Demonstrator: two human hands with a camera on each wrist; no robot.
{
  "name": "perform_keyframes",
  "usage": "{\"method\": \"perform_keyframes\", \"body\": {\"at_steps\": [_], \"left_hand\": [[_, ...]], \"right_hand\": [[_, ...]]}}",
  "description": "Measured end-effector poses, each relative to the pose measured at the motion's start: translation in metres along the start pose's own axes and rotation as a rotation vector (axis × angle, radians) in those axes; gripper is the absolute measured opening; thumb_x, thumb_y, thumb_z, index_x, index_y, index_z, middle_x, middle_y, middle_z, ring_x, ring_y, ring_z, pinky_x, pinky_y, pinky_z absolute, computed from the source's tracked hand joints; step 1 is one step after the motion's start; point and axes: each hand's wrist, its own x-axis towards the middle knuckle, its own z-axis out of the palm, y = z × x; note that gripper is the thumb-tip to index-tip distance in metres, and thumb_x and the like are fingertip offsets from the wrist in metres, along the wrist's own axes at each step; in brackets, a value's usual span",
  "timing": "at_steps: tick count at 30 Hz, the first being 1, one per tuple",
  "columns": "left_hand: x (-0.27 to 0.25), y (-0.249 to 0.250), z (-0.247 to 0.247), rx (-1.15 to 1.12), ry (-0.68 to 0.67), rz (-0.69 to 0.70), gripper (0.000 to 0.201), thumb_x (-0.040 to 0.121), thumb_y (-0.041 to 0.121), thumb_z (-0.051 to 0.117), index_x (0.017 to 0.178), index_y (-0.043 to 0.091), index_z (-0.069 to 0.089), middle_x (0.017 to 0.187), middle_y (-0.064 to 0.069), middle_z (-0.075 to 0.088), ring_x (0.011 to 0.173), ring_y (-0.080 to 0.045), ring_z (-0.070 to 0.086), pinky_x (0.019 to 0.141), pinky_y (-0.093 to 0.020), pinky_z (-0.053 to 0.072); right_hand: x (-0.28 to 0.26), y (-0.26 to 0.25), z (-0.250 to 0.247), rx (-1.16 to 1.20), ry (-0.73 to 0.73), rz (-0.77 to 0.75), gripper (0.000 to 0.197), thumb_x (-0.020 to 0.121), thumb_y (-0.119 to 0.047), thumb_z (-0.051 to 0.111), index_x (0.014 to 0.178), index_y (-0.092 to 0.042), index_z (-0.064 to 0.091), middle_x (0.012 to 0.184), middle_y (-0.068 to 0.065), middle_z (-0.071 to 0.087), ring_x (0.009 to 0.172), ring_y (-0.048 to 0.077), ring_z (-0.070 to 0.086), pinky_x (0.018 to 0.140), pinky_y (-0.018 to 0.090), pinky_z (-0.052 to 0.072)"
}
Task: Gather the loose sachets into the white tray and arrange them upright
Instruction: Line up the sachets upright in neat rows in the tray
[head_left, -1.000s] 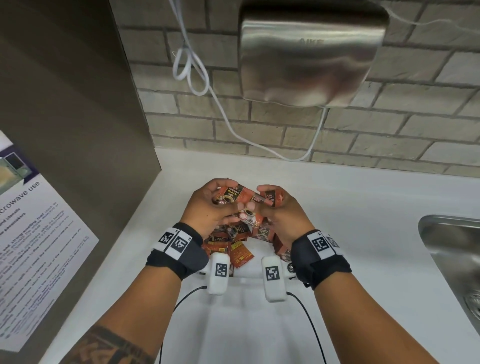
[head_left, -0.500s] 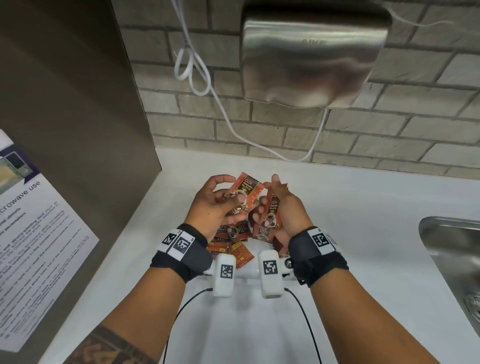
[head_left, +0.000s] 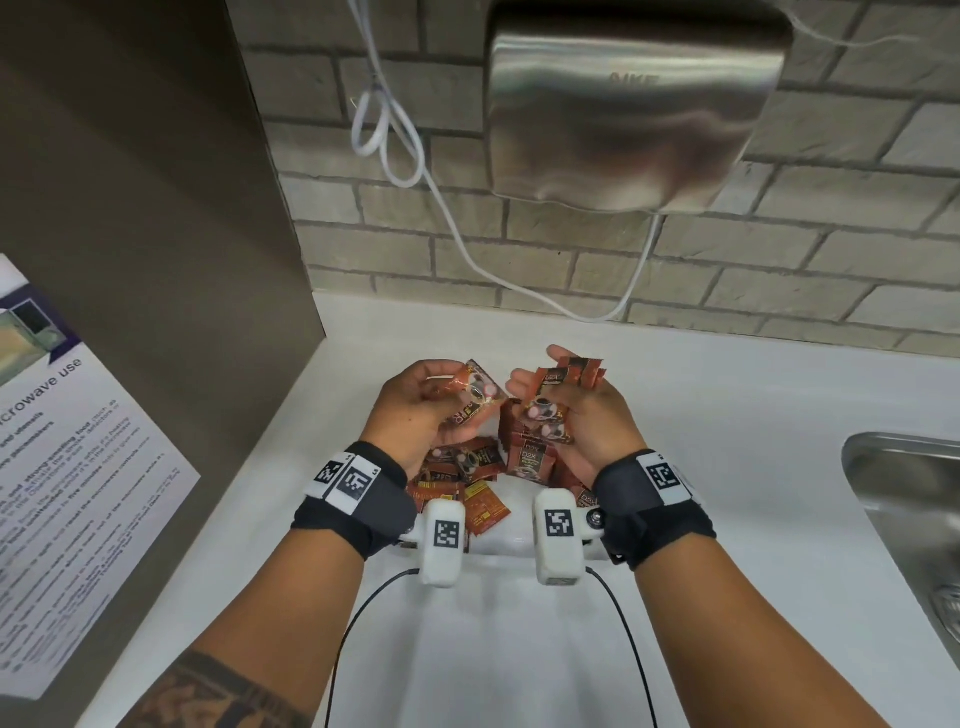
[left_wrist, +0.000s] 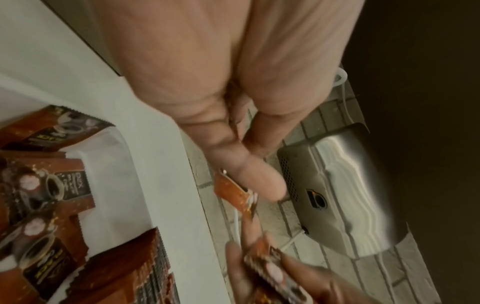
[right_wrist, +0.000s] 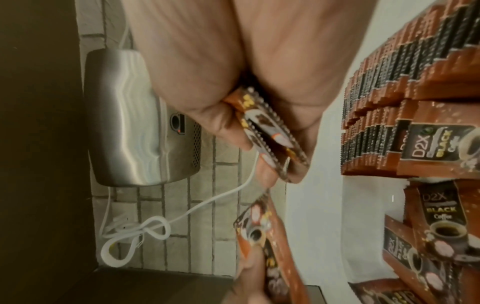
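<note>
Both hands pinch: left hand (head_left: 415, 410) one brown coffee sachet (head_left: 475, 393), right hand (head_left: 582, 415) several; right-wrist view reads "D2X BLACK Coffee" on upright sachets (right_wrist: 405, 86).

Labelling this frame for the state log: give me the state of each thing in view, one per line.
left hand: raised, pinching a single sachet
right hand: raised, gripping a small bunch of sachets
white tray: on the counter, holding a packed upright row of sachets and loose sachets lying flat
hand dryer: wall-mounted, running or not cannot be told
white cable: hanging, loosely knotted
sink: partly in view
</note>
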Motion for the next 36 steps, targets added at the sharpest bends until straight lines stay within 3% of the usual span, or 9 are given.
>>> {"method": "perform_keyframes", "body": {"at_steps": [4, 8, 12, 14, 19, 25, 28, 31, 36], "left_hand": [[0.003, 0.002, -0.006, 0.13, 0.06, 0.05, 0.021, 0.086, 0.006, 0.075, 0.103, 0.014, 0.067, 0.101, -0.014, 0.074, 0.07, -0.029, 0.067, 0.04, -0.022, 0.044], [-0.003, 0.008, 0.0, 0.208, -0.036, 0.131, 0.012, 0.088, 0.01, 0.073, 0.1, 0.011, 0.072, 0.096, -0.011, 0.072, 0.061, -0.021, 0.062, 0.044, -0.022, 0.045], [-0.005, 0.015, 0.001, 0.48, -0.2, 0.223, 0.035, 0.07, 0.011, 0.089, 0.1, 0.024, 0.076, 0.093, -0.002, 0.076, 0.083, -0.014, 0.072, 0.079, -0.033, 0.058], [-0.006, 0.016, 0.004, 0.453, -0.246, 0.242, 0.039, 0.068, 0.006, 0.09, 0.1, 0.021, 0.075, 0.097, -0.002, 0.077, 0.094, -0.017, 0.072, 0.086, -0.038, 0.059], [-0.008, 0.011, 0.015, 0.531, -0.18, 0.346, 0.045, 0.077, -0.009, 0.067, 0.102, 0.028, 0.072, 0.107, 0.004, 0.066, 0.078, -0.01, 0.065, 0.055, -0.033, 0.056], [-0.015, 0.014, 0.016, 0.939, -0.399, 0.614, 0.071, 0.083, 0.021, 0.075, 0.142, 0.044, 0.042, 0.151, 0.021, 0.031, 0.139, 0.001, 0.03, 0.11, -0.018, 0.026], [-0.018, 0.016, 0.022, 1.075, -0.469, 0.559, 0.093, 0.072, 0.035, 0.086, 0.143, 0.054, 0.028, 0.149, 0.02, 0.037, 0.117, 0.012, 0.041, 0.107, -0.02, 0.029], [-0.016, 0.019, 0.023, 1.123, -0.345, 0.645, 0.082, 0.072, 0.031, 0.084, 0.139, 0.043, 0.04, 0.13, 0.017, 0.056, 0.093, 0.026, 0.038, 0.097, -0.031, 0.035], [-0.01, 0.013, 0.02, 1.099, -0.406, 0.683, 0.07, 0.07, 0.041, 0.081, 0.132, 0.044, 0.048, 0.133, 0.022, 0.052, 0.109, -0.004, 0.059, 0.093, -0.045, 0.05]], "right_hand": [[-0.002, 0.003, -0.002, -0.111, -0.005, 0.018, 0.04, 0.095, -0.002, 0.061, 0.134, -0.01, 0.051, 0.089, 0.016, 0.068, 0.072, 0.025, 0.064, 0.068, 0.039, 0.055], [-0.002, 0.008, 0.002, -0.4, -0.008, 0.044, 0.048, 0.086, -0.036, 0.075, 0.128, -0.019, 0.061, 0.094, 0.006, 0.075, 0.084, 0.023, 0.073, 0.082, 0.04, 0.057], [-0.008, -0.003, 0.003, -0.507, -0.099, 0.117, 0.048, 0.083, -0.06, 0.069, 0.116, -0.026, 0.07, 0.108, 0.005, 0.076, 0.102, 0.023, 0.072, 0.09, 0.044, 0.057], [-0.012, -0.006, 0.006, -0.471, -0.222, 0.171, 0.043, 0.087, -0.05, 0.068, 0.114, -0.017, 0.07, 0.108, 0.013, 0.075, 0.104, 0.028, 0.071, 0.092, 0.043, 0.057], [-0.01, 0.002, 0.011, -0.337, -0.353, 0.298, 0.049, 0.082, -0.026, 0.077, 0.119, 0.004, 0.066, 0.11, 0.031, 0.068, 0.103, 0.038, 0.068, 0.089, 0.041, 0.055], [-0.007, 0.0, 0.01, -0.139, -0.265, 0.32, 0.027, 0.086, -0.02, 0.072, 0.104, -0.001, 0.066, 0.093, 0.02, 0.066, 0.087, 0.032, 0.065, 0.085, 0.044, 0.052], [-0.008, 0.002, 0.014, -0.079, -0.256, 0.329, 0.028, 0.085, -0.01, 0.067, 0.112, 0.0, 0.063, 0.105, 0.024, 0.065, 0.101, 0.036, 0.065, 0.094, 0.049, 0.05], [-0.01, 0.005, 0.017, -0.082, -0.298, 0.33, 0.027, 0.086, -0.012, 0.068, 0.112, -0.004, 0.065, 0.112, 0.023, 0.064, 0.114, 0.036, 0.058, 0.108, 0.057, 0.035], [-0.014, 0.002, 0.019, -0.139, -0.273, 0.321, 0.019, 0.091, -0.01, 0.062, 0.11, -0.007, 0.064, 0.106, 0.02, 0.066, 0.103, 0.031, 0.064, 0.089, 0.049, 0.049]]}}
